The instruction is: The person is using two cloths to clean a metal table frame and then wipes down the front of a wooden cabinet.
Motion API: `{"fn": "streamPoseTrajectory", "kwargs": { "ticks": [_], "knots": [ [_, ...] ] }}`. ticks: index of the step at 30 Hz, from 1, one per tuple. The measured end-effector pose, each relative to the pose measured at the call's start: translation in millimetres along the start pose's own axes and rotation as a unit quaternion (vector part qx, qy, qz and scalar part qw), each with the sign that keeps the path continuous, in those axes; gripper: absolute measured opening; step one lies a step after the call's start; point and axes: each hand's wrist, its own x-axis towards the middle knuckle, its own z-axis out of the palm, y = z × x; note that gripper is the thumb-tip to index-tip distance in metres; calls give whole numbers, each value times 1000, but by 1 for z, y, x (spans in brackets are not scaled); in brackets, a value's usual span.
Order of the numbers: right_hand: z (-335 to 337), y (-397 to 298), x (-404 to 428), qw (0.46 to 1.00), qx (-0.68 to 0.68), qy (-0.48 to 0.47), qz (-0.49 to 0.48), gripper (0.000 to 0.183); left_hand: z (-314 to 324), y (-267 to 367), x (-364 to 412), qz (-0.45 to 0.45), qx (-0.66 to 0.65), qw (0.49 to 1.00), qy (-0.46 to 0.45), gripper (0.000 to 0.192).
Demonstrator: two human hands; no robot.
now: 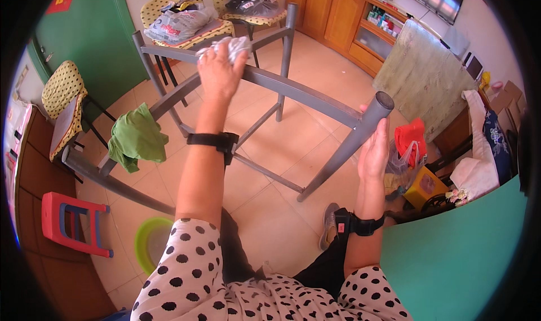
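A grey metal table frame (302, 92) with round legs stands before me, its top bars crossing in the middle. My left hand (219, 69) presses a crumpled white cloth (236, 49) onto the bars near their crossing. At the frame's right corner, my right hand (375, 152) is wrapped around the thick grey leg (359, 135), its fingers partly hidden behind it. A green cloth (139, 139) hangs over the left bar.
Dotted chairs (63, 86) stand left and behind, some bearing bags. A red plastic stool (69, 223) and a green basin (148, 240) are at the lower left. A marbled board (422, 76) leans against the right cabinet; a teal surface (452, 253) lies at the lower right.
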Motion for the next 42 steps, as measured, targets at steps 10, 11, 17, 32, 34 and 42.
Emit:
{"fn": "streamPoseTrajectory", "kwargs": {
  "ticks": [10, 11, 17, 32, 34, 42],
  "knots": [
    [-2, 6, -1, 999, 12, -5, -32, 49, -33, 160, -60, 80, -183, 979, -24, 46],
    [-5, 8, 0, 999, 11, -4, -34, 49, -36, 168, -65, 81, -184, 979, -23, 46],
    [-10, 9, -1, 991, 128, -21, -35, 48, -38, 166, -90, 146, -376, 913, -53, 50],
    [-13, 21, -11, 993, 113, -18, 38, 31, -12, 70, -35, -11, -102, 994, 24, 60],
    [-18, 18, -12, 996, 80, -21, 17, 30, -13, 101, -42, 27, -130, 991, -31, 57],
    [-21, 22, -11, 995, 92, -42, 19, 39, -32, 178, -81, 141, -262, 954, -46, 64]
  ]
}}
